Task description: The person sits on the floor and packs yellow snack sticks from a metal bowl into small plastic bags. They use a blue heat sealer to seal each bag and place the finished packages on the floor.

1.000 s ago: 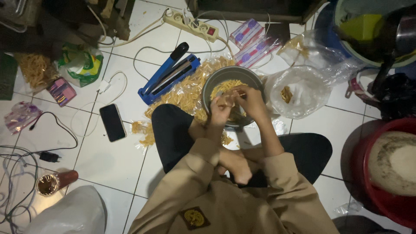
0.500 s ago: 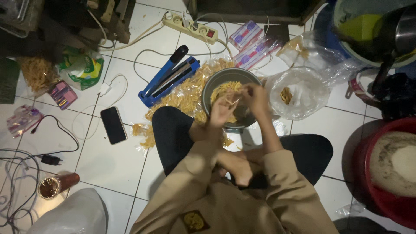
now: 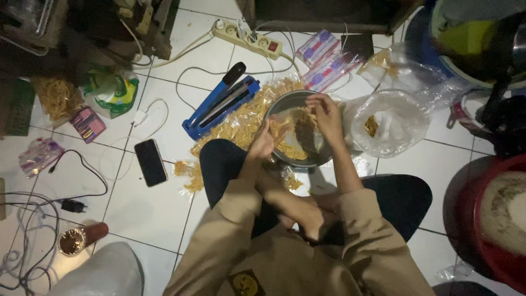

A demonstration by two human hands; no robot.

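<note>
I sit cross-legged on a white tiled floor, looking down. Both hands hover over a round metal bowl (image 3: 285,101) holding yellow snack sticks. A small clear plastic bag (image 3: 282,125), partly filled with the sticks, is held by my left hand (image 3: 263,143). My right hand (image 3: 324,112) reaches over the bowl, fingers at the bag's mouth, pinching sticks or the bag's edge. To the left of the bowl lies a pile of filled clear snack packets (image 3: 241,123).
A blue bag sealer (image 3: 219,101) lies left of the packets, with a power strip (image 3: 249,38) behind. A black phone (image 3: 150,162) rests on the tiles. A large clear bag (image 3: 389,123) sits right of the bowl, a red basin (image 3: 466,219) at far right, a cup (image 3: 74,240) at lower left.
The view has shifted slightly right. My hands stay over the bowl; the left has lowered a little with the bag, the right has spread farther right above it.
</note>
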